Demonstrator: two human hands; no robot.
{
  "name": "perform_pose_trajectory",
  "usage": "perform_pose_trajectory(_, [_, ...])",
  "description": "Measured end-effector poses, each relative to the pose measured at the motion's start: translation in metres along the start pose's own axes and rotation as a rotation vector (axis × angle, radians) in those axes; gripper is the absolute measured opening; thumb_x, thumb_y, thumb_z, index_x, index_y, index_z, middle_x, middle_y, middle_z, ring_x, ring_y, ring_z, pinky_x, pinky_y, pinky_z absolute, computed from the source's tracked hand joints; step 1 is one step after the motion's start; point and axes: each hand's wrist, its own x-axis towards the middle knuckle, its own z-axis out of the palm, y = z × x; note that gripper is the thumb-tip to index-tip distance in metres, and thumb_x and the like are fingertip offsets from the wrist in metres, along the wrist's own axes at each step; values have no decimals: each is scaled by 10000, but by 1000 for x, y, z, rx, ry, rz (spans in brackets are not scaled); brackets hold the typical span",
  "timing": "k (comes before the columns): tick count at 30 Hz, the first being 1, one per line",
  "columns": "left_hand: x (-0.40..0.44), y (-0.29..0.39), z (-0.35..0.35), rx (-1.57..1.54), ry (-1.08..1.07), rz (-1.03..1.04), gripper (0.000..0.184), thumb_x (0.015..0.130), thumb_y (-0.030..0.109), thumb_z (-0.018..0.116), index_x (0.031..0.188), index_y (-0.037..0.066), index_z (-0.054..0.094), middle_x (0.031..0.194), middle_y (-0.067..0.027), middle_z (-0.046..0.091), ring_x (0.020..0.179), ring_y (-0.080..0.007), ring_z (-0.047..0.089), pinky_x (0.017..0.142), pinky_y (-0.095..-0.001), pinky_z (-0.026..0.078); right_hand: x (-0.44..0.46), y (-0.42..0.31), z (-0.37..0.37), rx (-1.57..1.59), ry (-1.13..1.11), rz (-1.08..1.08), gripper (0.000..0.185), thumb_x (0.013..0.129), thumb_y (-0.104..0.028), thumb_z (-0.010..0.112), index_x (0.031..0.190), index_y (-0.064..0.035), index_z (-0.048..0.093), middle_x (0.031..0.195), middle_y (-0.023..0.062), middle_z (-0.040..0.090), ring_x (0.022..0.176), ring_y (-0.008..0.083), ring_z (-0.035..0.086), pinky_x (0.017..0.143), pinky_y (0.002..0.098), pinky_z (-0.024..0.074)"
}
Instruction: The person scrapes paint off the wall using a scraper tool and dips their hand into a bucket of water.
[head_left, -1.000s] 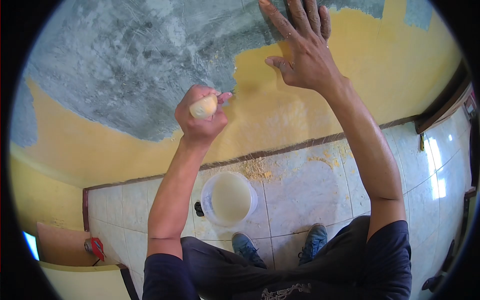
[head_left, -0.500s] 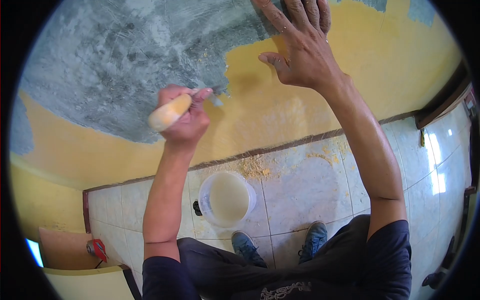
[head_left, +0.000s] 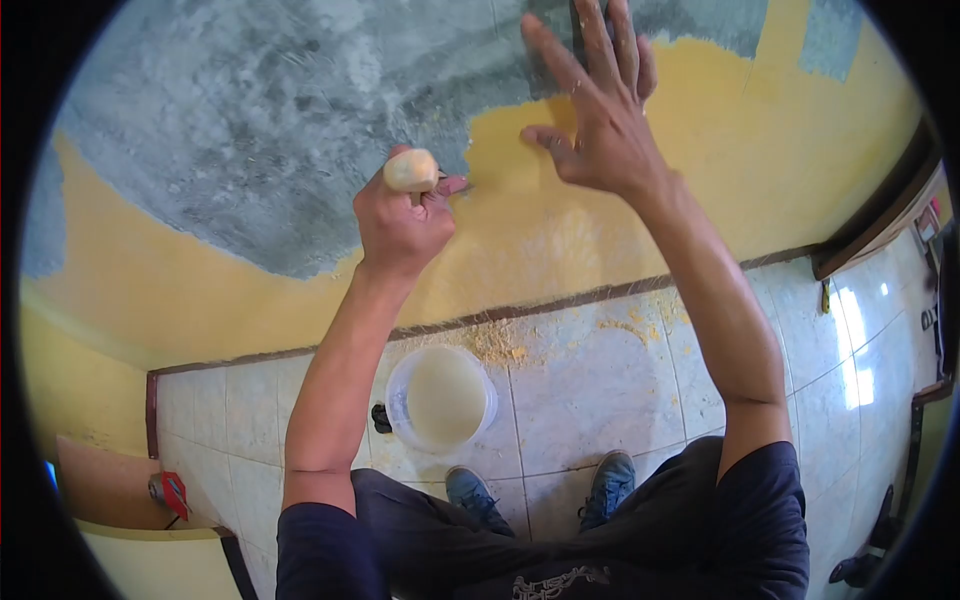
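Note:
My left hand (head_left: 402,215) is closed around a scraper (head_left: 411,171), whose pale rounded handle end points up toward me. The blade is mostly hidden by my fingers, at the border between bare grey plaster and yellow paint. My right hand (head_left: 612,140) lies spread against the wall (head_left: 620,225), fingers on the grey part and thumb over the yellow. Jagged edges mark where the yellow paint stops and the grey patch (head_left: 270,120) begins.
A white bucket (head_left: 491,405) of cloudy liquid stands on the tiled floor near my shoes (head_left: 608,490). Yellow paint flakes (head_left: 500,345) lie along the dark baseboard (head_left: 590,295). A red object (head_left: 173,494) is at lower left, and a dark door frame (head_left: 868,230) at right.
My left hand has moved right and slightly up along the paint edge, and the scraper's handle has turned to point more toward me. My right hand stays on the wall with fingers spread wider.

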Motion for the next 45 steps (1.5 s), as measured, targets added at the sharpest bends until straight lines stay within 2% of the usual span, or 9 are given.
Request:
perform_pose_trajectory(6, [42, 22, -23, -51, -139, -244, 233, 734, 30, 793, 925, 8, 661, 753, -101, 713, 689, -236, 725, 634, -324, 565, 4, -61, -4, 255, -224, -39, 857, 705, -107, 808, 1467, -154, 419, 1458, 153, 452, 1299, 373, 423, 1001, 489, 397])
perform_pose_trajectory(11, [57, 32, -40, -447, -320, -442, 248, 773, 16, 784, 986, -11, 658, 857, -80, 725, 760, -143, 689, 675, -307, 543, 18, -83, -2, 515, -219, 240, 703, 764, -32, 727, 1393, -58, 414, 949, 214, 692, 887, 433, 661, 733, 493, 529])
perform_pose_trajectory(17, [60, 29, -60, -588, -383, -476, 187, 859, -37, 659, 1038, -10, 613, 892, -80, 720, 819, -161, 696, 770, -314, 541, 29, -93, -11, 324, -201, 306, 487, 787, -23, 710, 1237, -10, 523, 817, 212, 692, 806, 421, 676, 707, 457, 532])
perform_pose_trajectory(22, [49, -17, -60, -173, 142, -64, 229, 798, 31, 739, 986, 81, 619, 841, -14, 695, 802, -174, 674, 825, -333, 470, 35, -67, -19, 121, -226, 393, 127, 806, -50, 736, 873, 45, 687, 820, 192, 719, 781, 336, 711, 693, 394, 532])
perform_pose_trajectory(26, [41, -32, -50, 29, 243, 17, 224, 760, 138, 808, 907, 151, 641, 799, 53, 669, 823, -164, 611, 853, -350, 376, 41, -69, -18, 74, -297, 411, 184, 800, -30, 764, 856, 12, 594, 772, 133, 699, 685, 213, 654, 653, 354, 496])
perform_pose_trajectory(30, [42, -46, -47, 68, 459, 126, 188, 772, 167, 813, 863, 140, 650, 849, 24, 696, 876, -185, 604, 859, -357, 384, 41, -64, -16, 6, -285, 257, 157, 807, -27, 756, 850, 2, 607, 759, 111, 684, 704, 202, 637, 661, 347, 487])
perform_pose_trajectory(33, [39, -53, -45, 83, 530, 108, 177, 787, 174, 807, 851, 130, 648, 886, 4, 708, 907, -200, 610, 873, -351, 387, 34, -63, -26, 185, -197, 507, 136, 824, -45, 750, 857, -11, 622, 768, 96, 671, 754, 212, 630, 693, 342, 480])
perform_pose_trajectory(35, [42, -52, -49, 121, 508, 130, 170, 793, 166, 801, 857, 122, 650, 897, -10, 709, 905, -204, 613, 880, -343, 391, 20, -46, -17, 197, -196, 245, 181, 803, -102, 788, 835, -10, 636, 775, 143, 684, 756, 325, 676, 667, 387, 515])
perform_pose_trajectory(45, [58, -62, -44, 382, 546, 210, 121, 844, 242, 721, 896, 162, 647, 1064, 10, 694, 1052, -222, 556, 939, -348, 328, 27, -25, -11, 437, -101, 227, 154, 846, -39, 749, 798, -6, 607, 807, 81, 691, 712, 159, 647, 603, 302, 489])
